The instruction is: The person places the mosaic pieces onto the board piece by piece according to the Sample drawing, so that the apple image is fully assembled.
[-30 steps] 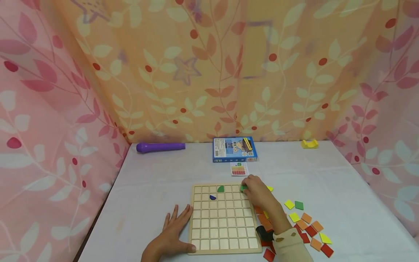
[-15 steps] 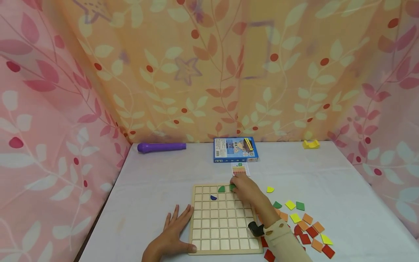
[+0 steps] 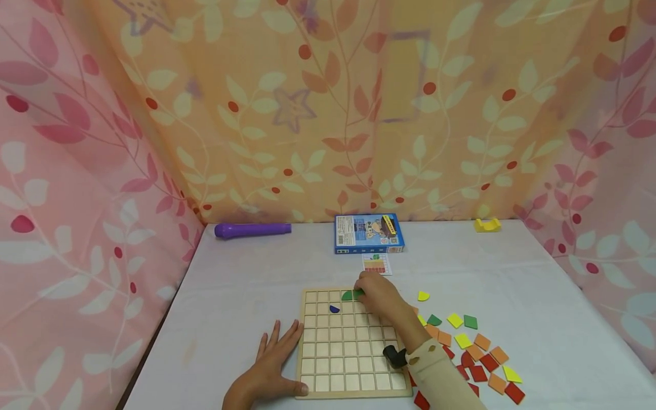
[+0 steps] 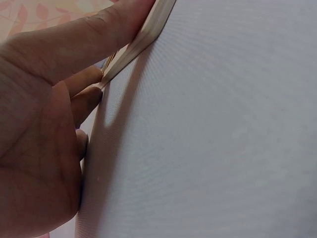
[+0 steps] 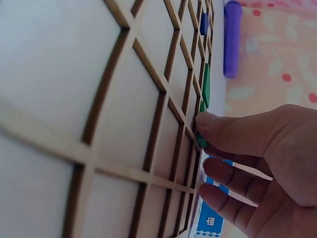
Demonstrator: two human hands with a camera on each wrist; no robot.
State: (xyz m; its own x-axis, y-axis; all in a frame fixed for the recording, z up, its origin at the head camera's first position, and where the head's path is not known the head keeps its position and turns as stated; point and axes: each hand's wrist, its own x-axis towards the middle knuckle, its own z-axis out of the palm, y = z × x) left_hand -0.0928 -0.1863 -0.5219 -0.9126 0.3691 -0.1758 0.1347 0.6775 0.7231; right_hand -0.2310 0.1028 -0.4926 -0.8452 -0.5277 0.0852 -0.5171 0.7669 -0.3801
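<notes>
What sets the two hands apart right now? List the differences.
The left hand lies flat with fingers spread on the table, thumb on the wooden grid board's near left corner; the right hand reaches over the board's far row with fingers curled. The left hand holds nothing; the right hand pinches a green piece beside another green piece. Both touch the board.

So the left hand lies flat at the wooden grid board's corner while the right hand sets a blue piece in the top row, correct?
Not quite: the piece under the right hand is a green piece, as the right wrist view shows. The left hand does lie flat at the corner of the wooden grid board.
</notes>
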